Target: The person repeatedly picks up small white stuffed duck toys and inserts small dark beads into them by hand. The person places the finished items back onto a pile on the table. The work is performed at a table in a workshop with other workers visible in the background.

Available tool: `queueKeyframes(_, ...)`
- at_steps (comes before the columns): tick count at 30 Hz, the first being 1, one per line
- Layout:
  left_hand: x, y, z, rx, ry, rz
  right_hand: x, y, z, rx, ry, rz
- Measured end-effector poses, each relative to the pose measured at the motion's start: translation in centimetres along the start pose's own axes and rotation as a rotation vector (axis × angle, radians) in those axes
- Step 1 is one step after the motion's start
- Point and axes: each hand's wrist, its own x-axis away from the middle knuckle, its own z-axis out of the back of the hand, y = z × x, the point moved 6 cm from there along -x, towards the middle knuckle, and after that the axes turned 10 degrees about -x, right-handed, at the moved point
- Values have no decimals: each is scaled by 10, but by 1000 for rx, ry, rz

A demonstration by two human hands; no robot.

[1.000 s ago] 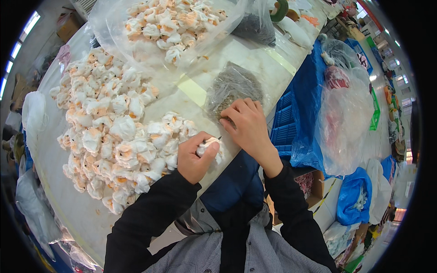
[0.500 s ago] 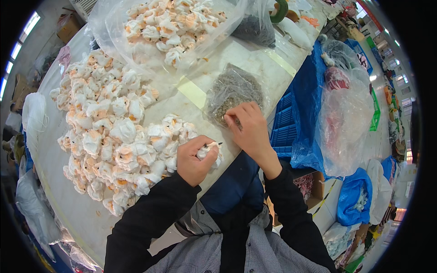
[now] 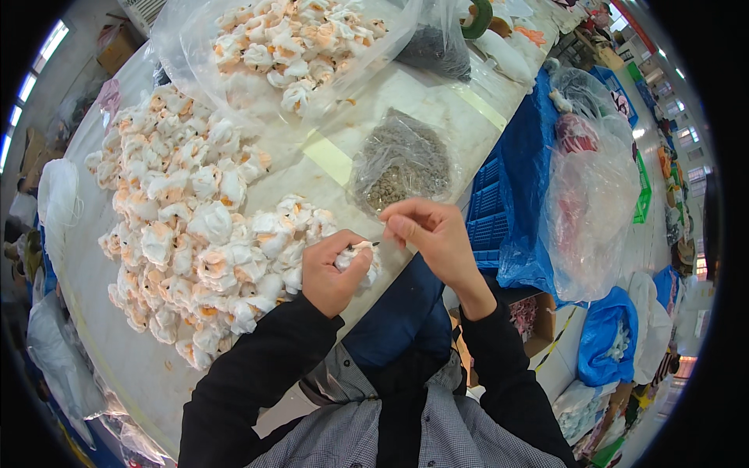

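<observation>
My left hand (image 3: 331, 274) is closed around a small white plush piece (image 3: 363, 251), with a dark pointed tip sticking out towards the right. Beside it, my right hand (image 3: 427, 237) is pinched, thumb against fingertips. Whatever those fingers hold, if anything, is too small to make out. Just beyond the right hand lies a clear plastic bag (image 3: 406, 152) of small grey-brown bits. A large heap of white and peach plush pieces (image 3: 183, 226) spreads left of my hands, many with dark tips.
The pale table (image 3: 109, 343) carries a big clear bag (image 3: 183, 47) of similar plush pieces at the back and a bag of dark material (image 3: 437, 53). Right of the table edge are a blue crate (image 3: 485, 226) with blue sheeting and a clear sack (image 3: 593, 210).
My right hand has drawn back from the bag of grey-brown bits towards me and the left hand's plush piece. The left hand has hardly moved.
</observation>
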Motion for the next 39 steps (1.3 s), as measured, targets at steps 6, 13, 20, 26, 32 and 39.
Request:
queueKeyframes(6, 2, -13, -3, 135, -60, 134, 19, 13, -10, -218, -90, -120)
queueKeyframes(13, -1, 1, -1, -11, -46, -51, 20, 9, -16, -198, -99, -116)
queueKeyframes(20, 0, 6, -3, -103, -53, -84, 28, -3, -14, 269, 4, 75)
queueKeyframes(26, 1, 7, -9, -169, -74, -124, 25, -10, -13, 371, -108, 59)
queueKeyframes(32, 3, 7, -11, -194, -57, -195, 26, -3, -13, 399, -138, 62)
queueKeyframes(39, 3, 12, -10, -284, -87, -223, 29, 4, -12, 375, -127, 57)
